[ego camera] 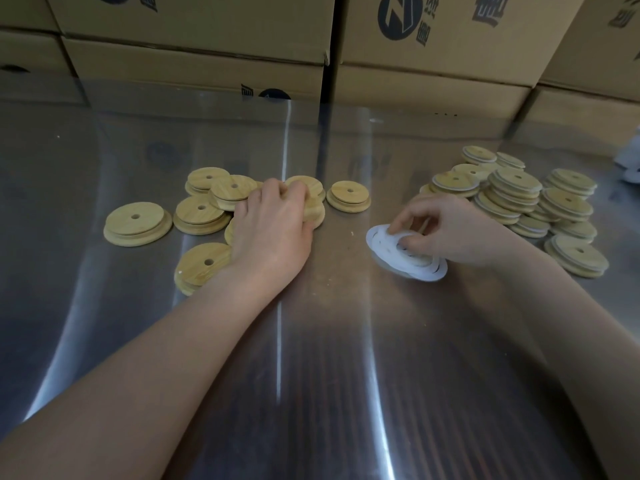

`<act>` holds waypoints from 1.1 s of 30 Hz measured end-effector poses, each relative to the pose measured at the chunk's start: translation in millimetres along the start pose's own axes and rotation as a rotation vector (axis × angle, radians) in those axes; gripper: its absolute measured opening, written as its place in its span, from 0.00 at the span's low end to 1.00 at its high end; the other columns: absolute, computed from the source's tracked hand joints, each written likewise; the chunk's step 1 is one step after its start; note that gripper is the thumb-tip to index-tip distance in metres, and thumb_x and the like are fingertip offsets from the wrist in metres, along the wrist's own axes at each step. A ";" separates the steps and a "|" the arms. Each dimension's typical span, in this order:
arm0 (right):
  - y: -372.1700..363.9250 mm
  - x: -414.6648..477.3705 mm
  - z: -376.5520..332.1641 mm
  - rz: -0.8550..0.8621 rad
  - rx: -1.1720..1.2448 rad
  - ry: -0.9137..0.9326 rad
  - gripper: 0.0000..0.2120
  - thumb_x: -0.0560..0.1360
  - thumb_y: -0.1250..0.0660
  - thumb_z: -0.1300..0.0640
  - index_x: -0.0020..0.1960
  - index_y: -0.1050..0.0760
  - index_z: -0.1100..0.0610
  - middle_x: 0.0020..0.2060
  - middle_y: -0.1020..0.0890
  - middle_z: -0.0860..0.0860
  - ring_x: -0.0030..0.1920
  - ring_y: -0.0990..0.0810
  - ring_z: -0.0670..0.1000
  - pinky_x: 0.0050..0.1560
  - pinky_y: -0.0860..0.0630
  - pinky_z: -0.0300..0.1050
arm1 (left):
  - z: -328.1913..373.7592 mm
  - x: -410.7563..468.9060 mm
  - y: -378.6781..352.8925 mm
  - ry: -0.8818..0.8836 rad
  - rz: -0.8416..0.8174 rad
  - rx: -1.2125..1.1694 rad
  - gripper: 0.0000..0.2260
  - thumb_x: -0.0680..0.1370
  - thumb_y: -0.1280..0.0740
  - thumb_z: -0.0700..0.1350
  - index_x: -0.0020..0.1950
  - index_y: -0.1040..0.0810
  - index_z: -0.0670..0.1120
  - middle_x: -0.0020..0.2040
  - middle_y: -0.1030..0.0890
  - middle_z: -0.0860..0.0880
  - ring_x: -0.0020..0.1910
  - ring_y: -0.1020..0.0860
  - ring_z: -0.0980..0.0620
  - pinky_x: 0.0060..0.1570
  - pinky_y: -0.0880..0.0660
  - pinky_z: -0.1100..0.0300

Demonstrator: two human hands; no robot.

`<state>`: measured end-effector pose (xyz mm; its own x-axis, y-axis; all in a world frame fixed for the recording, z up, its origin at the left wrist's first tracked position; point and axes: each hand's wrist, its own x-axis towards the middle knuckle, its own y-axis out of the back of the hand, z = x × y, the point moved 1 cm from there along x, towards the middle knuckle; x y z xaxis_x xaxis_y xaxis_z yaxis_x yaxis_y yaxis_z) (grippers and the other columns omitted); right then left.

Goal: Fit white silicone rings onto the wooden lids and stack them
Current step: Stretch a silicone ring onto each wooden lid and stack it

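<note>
Several bare wooden lids (pixel 138 223), each with a small centre hole, lie scattered at centre left on the shiny table. My left hand (pixel 273 223) reaches into this group, fingers curled round one wooden lid (pixel 313 206). A loose pile of white silicone rings (pixel 405 258) lies right of centre. My right hand (pixel 446 230) is over that pile, thumb and fingertips pinching a ring at its top. Stacks of ringed lids (pixel 512 192) with white edges stand at the right.
Brown cardboard boxes (pixel 433 39) form a wall along the far edge of the table. A clear plastic sheet (pixel 311 341) covers the dark tabletop. Something white (pixel 632 157) sits at the far right edge.
</note>
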<state>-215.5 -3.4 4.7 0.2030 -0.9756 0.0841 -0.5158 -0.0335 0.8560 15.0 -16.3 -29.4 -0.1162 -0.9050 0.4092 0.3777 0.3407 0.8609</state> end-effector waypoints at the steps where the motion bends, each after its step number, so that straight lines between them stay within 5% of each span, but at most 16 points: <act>1: -0.2 0.1 -0.3 0.002 -0.001 0.006 0.08 0.68 0.26 0.62 0.43 0.17 0.50 0.45 0.18 0.48 0.44 0.21 0.49 0.50 0.23 0.50 | 0.1 0.1 -0.1 -0.001 0.009 -0.016 0.17 0.78 0.33 0.49 0.65 0.30 0.48 0.62 0.28 0.44 0.60 0.28 0.41 0.58 0.33 0.47; 5: -0.4 0.0 0.0 0.003 0.014 0.022 0.06 0.69 0.26 0.63 0.42 0.17 0.53 0.45 0.17 0.49 0.45 0.20 0.52 0.52 0.23 0.55 | 1.0 0.3 0.3 0.004 0.038 -0.087 0.22 0.76 0.29 0.49 0.67 0.30 0.48 0.60 0.29 0.44 0.58 0.26 0.42 0.57 0.33 0.48; 15: 0.3 2.0 2.8 0.027 0.105 -0.016 0.05 0.72 0.27 0.63 0.41 0.20 0.54 0.46 0.17 0.53 0.45 0.18 0.53 0.51 0.21 0.50 | 11.2 -4.4 4.2 -0.112 0.054 -0.304 0.25 0.72 0.26 0.40 0.67 0.28 0.48 0.61 0.31 0.47 0.54 0.26 0.47 0.52 0.24 0.52; 20: 3.2 2.5 6.0 0.049 0.202 -0.015 0.04 0.72 0.27 0.62 0.42 0.20 0.55 0.41 0.16 0.50 0.41 0.19 0.47 0.46 0.23 0.38 | 16.9 -7.7 3.0 -0.094 0.004 -0.473 0.26 0.70 0.28 0.33 0.66 0.26 0.49 0.57 0.35 0.53 0.50 0.34 0.59 0.51 0.38 0.82; 22: 4.5 1.9 6.7 0.049 0.263 -0.002 0.05 0.72 0.27 0.63 0.41 0.20 0.55 0.37 0.17 0.47 0.38 0.21 0.43 0.44 0.24 0.35 | 19.3 -9.2 3.0 -0.070 -0.043 -0.536 0.26 0.70 0.30 0.31 0.65 0.26 0.49 0.58 0.36 0.53 0.52 0.35 0.61 0.50 0.43 0.85; 29: 7.1 2.3 2.6 0.057 0.453 0.081 0.05 0.73 0.28 0.67 0.42 0.22 0.58 0.32 0.20 0.45 0.32 0.23 0.40 0.35 0.27 0.30 | 20.4 -8.3 4.7 -0.035 -0.130 -0.600 0.29 0.71 0.33 0.29 0.69 0.29 0.49 0.65 0.37 0.50 0.59 0.35 0.59 0.51 0.44 0.86; 33: 6.9 1.6 -1.3 0.057 0.568 0.093 0.06 0.73 0.29 0.67 0.41 0.23 0.57 0.29 0.22 0.46 0.27 0.26 0.42 0.28 0.30 0.32 | 20.3 -6.6 4.6 0.032 -0.173 -0.653 0.31 0.70 0.32 0.30 0.70 0.30 0.50 0.67 0.32 0.50 0.66 0.32 0.54 0.59 0.40 0.75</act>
<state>-217.6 -4.9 11.4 0.2213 -0.9568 0.1884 -0.8889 -0.1184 0.4426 -1.2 -3.6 -22.0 -0.2020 -0.9432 0.2639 0.8349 -0.0249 0.5498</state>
